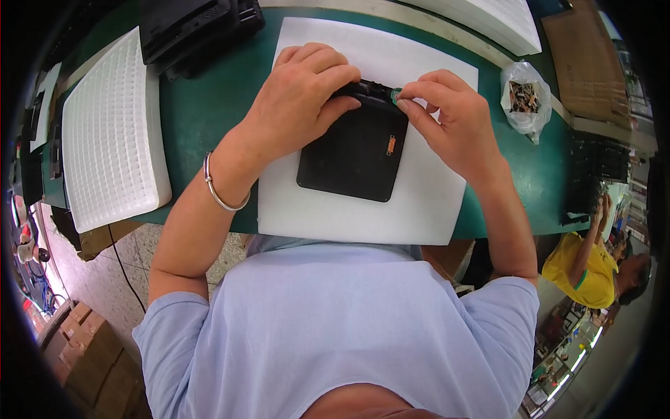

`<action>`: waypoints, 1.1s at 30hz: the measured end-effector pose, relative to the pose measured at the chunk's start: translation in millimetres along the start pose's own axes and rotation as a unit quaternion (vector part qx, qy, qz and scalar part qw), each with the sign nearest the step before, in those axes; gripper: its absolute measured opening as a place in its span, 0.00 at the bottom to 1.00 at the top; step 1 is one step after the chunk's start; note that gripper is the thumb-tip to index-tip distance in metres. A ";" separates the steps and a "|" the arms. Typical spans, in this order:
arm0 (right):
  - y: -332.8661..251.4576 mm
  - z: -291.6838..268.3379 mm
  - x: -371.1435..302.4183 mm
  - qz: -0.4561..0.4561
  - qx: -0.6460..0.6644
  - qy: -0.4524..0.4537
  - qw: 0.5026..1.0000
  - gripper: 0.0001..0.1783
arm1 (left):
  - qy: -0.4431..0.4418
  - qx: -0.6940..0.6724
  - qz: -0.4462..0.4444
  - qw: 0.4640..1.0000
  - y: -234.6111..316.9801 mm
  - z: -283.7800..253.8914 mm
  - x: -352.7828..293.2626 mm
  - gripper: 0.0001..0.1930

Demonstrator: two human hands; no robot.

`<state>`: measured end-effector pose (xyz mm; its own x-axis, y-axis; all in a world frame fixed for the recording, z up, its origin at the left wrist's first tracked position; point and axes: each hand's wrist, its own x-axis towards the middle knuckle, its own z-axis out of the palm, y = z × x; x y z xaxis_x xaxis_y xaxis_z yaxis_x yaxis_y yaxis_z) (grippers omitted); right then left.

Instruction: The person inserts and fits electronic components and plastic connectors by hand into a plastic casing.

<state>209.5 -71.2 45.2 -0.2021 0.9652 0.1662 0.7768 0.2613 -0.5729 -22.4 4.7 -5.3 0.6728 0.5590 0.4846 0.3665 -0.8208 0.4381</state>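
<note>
A flat black device (352,157) with an orange marking lies on a white foam sheet (335,223). My left hand (300,94) is closed over its far left edge, fingers behind and thumb on the near side. At the far right corner, my right hand (453,119) pinches a small round green piece (396,96) between thumb and forefinger, against the device's edge. What the green piece is, I cannot make out. The other right fingers are curled and hold nothing visible.
On the green table (199,126), a white dimpled foam tray (112,133) lies left and a stack of black casings (195,31) far left. A plastic bag of small parts (525,98) is at right. A person in yellow (583,269) sits further right.
</note>
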 end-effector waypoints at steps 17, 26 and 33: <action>0.6 3.8 10.9 0.011 -0.097 0.003 0.995 0.05 | -0.002 -0.002 -0.001 1.000 -1.5 0.8 -0.7 0.15; -7.7 -4.3 20.2 0.038 -0.052 -0.056 0.996 0.09 | -0.005 -0.004 0.001 1.000 -2.5 -0.7 -1.0 0.15; -5.2 -6.9 30.2 0.146 0.023 -0.118 0.982 0.09 | 0.013 -0.004 0.004 1.000 -2.4 1.5 -2.3 0.14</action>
<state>203.5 -43.6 58.7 -0.1125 0.9738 -0.1979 0.7952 -0.0312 -0.6055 -23.9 5.2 -8.6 0.6594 0.5549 0.5073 0.3552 -0.8246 0.4403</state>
